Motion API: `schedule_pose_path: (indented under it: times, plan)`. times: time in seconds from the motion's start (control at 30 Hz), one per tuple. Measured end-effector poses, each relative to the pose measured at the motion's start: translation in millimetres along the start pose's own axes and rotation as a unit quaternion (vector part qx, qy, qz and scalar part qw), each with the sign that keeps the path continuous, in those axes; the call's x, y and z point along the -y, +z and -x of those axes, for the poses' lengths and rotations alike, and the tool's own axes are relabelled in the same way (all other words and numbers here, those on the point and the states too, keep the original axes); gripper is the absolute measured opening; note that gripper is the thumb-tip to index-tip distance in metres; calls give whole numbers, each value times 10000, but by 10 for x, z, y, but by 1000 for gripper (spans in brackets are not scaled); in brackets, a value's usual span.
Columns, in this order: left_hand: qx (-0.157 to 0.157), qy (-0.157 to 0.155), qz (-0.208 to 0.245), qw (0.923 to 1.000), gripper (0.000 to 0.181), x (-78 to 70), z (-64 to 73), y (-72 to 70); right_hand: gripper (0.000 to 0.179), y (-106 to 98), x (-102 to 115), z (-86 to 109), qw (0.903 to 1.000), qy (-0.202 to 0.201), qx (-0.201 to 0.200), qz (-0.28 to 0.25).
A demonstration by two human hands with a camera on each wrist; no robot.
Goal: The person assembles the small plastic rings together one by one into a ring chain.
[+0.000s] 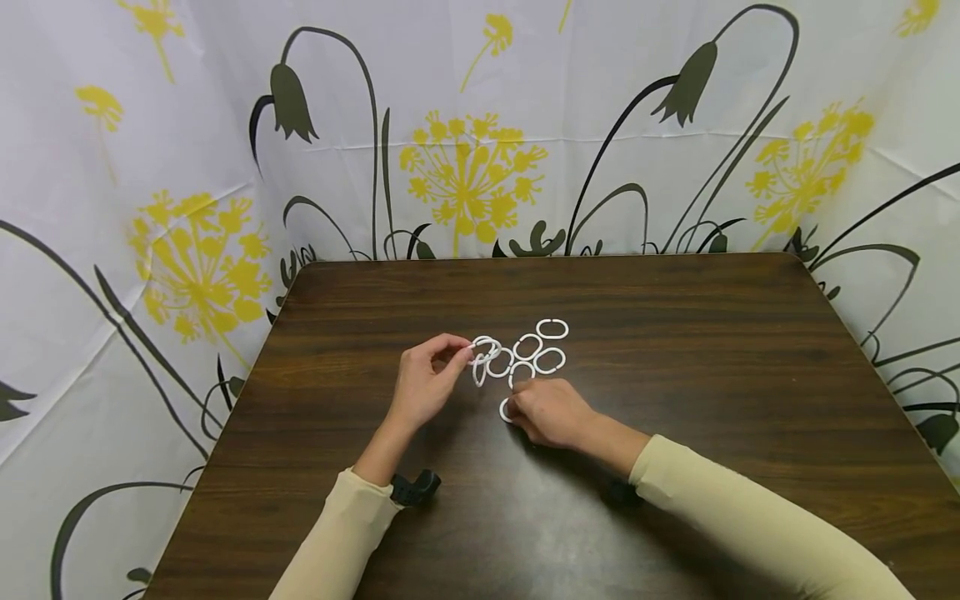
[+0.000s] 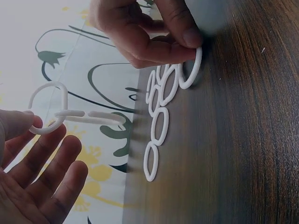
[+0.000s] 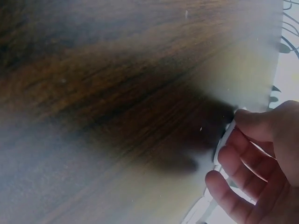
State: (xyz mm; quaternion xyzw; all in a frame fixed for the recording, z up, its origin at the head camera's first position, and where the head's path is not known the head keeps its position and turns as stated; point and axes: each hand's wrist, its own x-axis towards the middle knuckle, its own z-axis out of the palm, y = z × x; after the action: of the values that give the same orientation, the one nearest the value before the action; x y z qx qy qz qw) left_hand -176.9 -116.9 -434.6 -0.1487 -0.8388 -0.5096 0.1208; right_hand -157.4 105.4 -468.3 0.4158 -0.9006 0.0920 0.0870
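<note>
The left hand (image 1: 429, 383) pinches a white plastic oval link (image 2: 64, 97) between thumb and forefinger, its other fingers loosely spread and touching nothing clearly. The right hand (image 1: 553, 414) grips a single link (image 2: 197, 65) by its edge between thumb and fingertip, low over the tabletop; whether that piece touches the wood, I cannot tell. From the left hand's link hangs a second link (image 2: 70, 113), with what looks like another joined to it, so a short chain seems formed there, held up off the table. The right hand's piece appears unjoined. Just beyond the hands lie five loose links (image 1: 552, 336), bunched close together and apparently unconnected, so most of the pieces in view look left over. Around them spreads the dark wood-grain table (image 1: 675, 375), backed by a white cloth with yellow and grey flowers (image 1: 600, 50).
</note>
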Motion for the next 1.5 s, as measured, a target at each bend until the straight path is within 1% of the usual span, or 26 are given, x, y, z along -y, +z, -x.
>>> schedule_pose_path:
  times: [0.13,0.2,0.3,0.4,0.5,0.6,0.77,0.87,1.03,1.1,1.23,1.3,1.4,1.5]
  plan:
    - [28,-26,-15,10000,5,-2,7,-4,4,-32,-5,15,9998,72,164,-127]
    - [37,-38,-10,10000,5,-3,12,-8,6,-69,-5,6,9990,148,285,-324]
    - [32,-36,3,10000,5,-1,14,-11,9,-153,-20,-30,9953,306,421,-817]
    - [35,-33,22,10000,6,0,14,-12,8,-254,-54,-82,9864,372,413,-1549]
    - [53,-62,32,10000,9,-4,13,-13,7,-369,-89,-128,9702,372,310,-2373]
    - [76,-88,13,9999,12,-7,13,-12,7,-505,-115,-169,9487,394,272,-3125]
    - [78,-49,-39,10000,13,-9,8,-12,9,-709,-161,-231,9137,586,239,-4014]
    - [75,-5,-60,10000,10,-12,7,-13,9,-778,-188,-273,8983,822,40,-4315]
    - [101,77,-40,9999,10,-7,0,-1,14,-803,-243,-340,8763,1357,-495,-4596]
    - [121,101,-36,9999,9,-8,-3,7,16,-786,-271,-358,8634,1555,-606,-4762]
    - [190,130,-23,9997,8,-20,-6,20,16,-732,-323,-390,8347,1914,-667,-5121]
    - [235,130,-25,9996,8,-27,-7,24,18,-704,-343,-406,8222,2039,-682,-5270]
    - [265,135,-32,9996,8,-37,-8,26,19,-668,-364,-433,8078,2142,-678,-5449]
    - [263,191,-51,9995,8,-43,-6,28,19,-636,-368,-454,7998,2267,-558,-5530]
